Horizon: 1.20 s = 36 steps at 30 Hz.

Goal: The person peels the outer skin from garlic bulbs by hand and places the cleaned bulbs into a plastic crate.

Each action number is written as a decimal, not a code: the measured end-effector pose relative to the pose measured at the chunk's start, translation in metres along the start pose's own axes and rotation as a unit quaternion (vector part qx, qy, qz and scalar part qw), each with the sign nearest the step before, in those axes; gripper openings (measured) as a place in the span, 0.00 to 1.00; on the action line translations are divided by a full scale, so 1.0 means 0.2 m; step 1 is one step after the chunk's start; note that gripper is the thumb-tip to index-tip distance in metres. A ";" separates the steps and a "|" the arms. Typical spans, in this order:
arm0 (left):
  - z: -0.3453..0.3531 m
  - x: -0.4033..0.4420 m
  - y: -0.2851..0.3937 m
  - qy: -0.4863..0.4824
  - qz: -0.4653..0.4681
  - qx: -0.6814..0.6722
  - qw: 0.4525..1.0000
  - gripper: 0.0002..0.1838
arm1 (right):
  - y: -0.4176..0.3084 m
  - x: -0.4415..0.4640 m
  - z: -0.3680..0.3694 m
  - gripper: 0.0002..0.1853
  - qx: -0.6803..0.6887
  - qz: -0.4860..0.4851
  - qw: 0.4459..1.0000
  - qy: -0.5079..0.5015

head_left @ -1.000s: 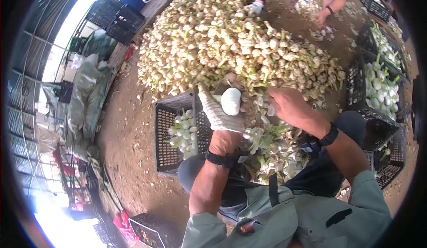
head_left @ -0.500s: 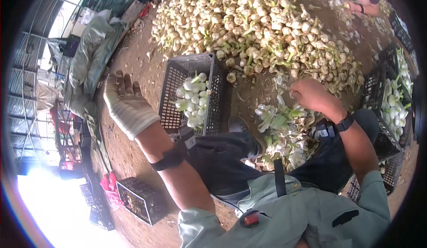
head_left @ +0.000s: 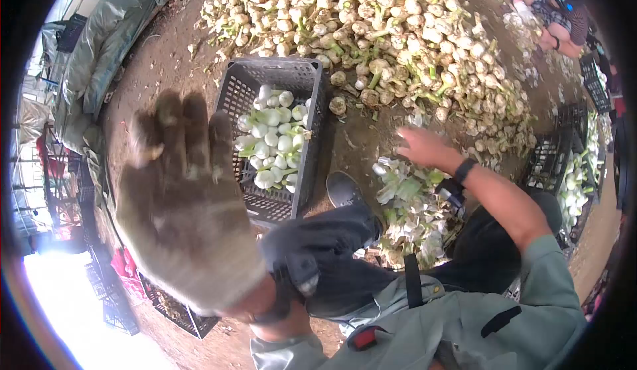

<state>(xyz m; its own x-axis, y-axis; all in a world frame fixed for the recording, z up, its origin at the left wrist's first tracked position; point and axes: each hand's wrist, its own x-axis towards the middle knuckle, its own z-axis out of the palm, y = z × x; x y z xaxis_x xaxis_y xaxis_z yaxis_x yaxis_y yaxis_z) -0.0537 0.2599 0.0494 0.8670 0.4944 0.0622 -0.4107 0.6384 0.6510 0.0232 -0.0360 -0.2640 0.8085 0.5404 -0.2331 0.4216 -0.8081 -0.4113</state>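
My left hand [head_left: 189, 204], in a soiled white glove, is raised close to the camera with the palm showing and the fingers apart; it holds nothing. Just beyond it stands a black plastic crate [head_left: 317, 115] with cleaned white garlic bulbs [head_left: 272, 141] inside. My right hand [head_left: 424, 148] is bare and hovers over a heap of garlic peelings and leaves [head_left: 415, 204] between my legs. Its thumb and fingers look apart, with nothing visible in them. A large pile of untrimmed garlic [head_left: 371, 32] lies on the ground ahead.
At the right stand black crates [head_left: 551, 148] with more white bulbs [head_left: 574, 184]. Another person [head_left: 554, 18] sits at the upper right, hands near peelings. Covered bundles [head_left: 106, 45] lie along the left, and a dark crate [head_left: 176, 313] sits at the lower left.
My left hand has come up nearer the camera, palm turned towards it. My right hand has shifted left, and its fingers have loosened. The view has moved slightly.
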 end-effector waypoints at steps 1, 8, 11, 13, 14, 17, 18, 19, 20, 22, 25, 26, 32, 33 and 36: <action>-0.03 0.00 0.00 -0.011 0.001 -0.011 1.000 0.28 | -0.02 0.11 0.05 0.27 0.025 0.013 0.999 0.043; 0.03 0.06 -0.12 0.019 -0.016 0.147 0.989 0.25 | 0.01 0.72 0.23 0.20 0.023 0.092 0.990 0.102; -0.08 0.08 -0.19 -0.004 -0.038 0.105 0.994 0.24 | 0.13 0.77 0.30 0.12 0.009 0.062 0.989 0.132; -0.09 0.06 -0.21 -0.029 -0.061 0.061 0.996 0.24 | 0.15 0.74 0.25 0.11 0.201 0.084 0.974 0.064; -0.09 0.04 -0.21 -0.045 -0.071 0.036 0.996 0.24 | 0.14 0.67 0.18 0.13 0.344 0.167 0.924 -0.009; -0.01 -0.01 -0.23 -0.052 -0.099 0.057 0.992 0.22 | 0.00 0.40 -0.21 0.17 0.471 0.187 0.862 -0.007; 0.03 -0.03 -0.25 -0.048 -0.107 0.093 0.989 0.22 | 0.01 0.33 -0.28 0.17 0.468 0.187 0.864 0.004; 0.07 -0.06 -0.28 -0.046 -0.112 0.129 0.984 0.22 | 0.03 0.26 -0.34 0.19 0.488 0.183 0.853 0.025; 0.07 -0.08 -0.29 -0.057 -0.144 0.170 0.973 0.20 | 0.03 0.19 -0.41 0.20 0.508 0.179 0.841 0.047; 0.16 -0.14 -0.31 -0.120 -0.159 0.290 0.936 0.21 | -0.08 0.04 -0.63 0.20 0.514 0.158 0.838 0.097; 0.21 -0.27 -0.49 -0.150 -0.148 0.271 0.939 0.29 | -0.22 -0.17 -0.92 0.24 0.501 0.083 0.850 0.143; 0.20 -0.30 -0.56 -0.170 -0.154 0.288 0.930 0.34 | -0.29 -0.27 -1.01 0.24 0.470 0.098 0.862 0.164; 0.29 -0.39 -0.70 -0.257 -0.305 0.211 0.892 0.38 | -0.41 -0.66 -1.15 0.21 0.562 0.023 0.794 0.230; 0.30 -0.41 -0.71 -0.262 -0.302 0.212 0.892 0.37 | -0.43 -0.72 -1.17 0.20 0.530 -0.005 0.815 0.236; 0.26 -0.46 -0.83 -0.296 -0.186 0.223 0.910 0.33 | -0.49 -0.81 -1.15 0.13 0.552 0.034 0.797 0.242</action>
<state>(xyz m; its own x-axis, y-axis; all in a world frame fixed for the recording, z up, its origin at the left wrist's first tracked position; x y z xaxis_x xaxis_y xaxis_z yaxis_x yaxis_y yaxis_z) -0.0501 0.0781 -0.0240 0.9771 -0.1950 0.0856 -0.0171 0.3291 0.9442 -0.0538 -0.0990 0.0170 0.9903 0.1350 -0.0313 -0.0331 0.0113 -0.9994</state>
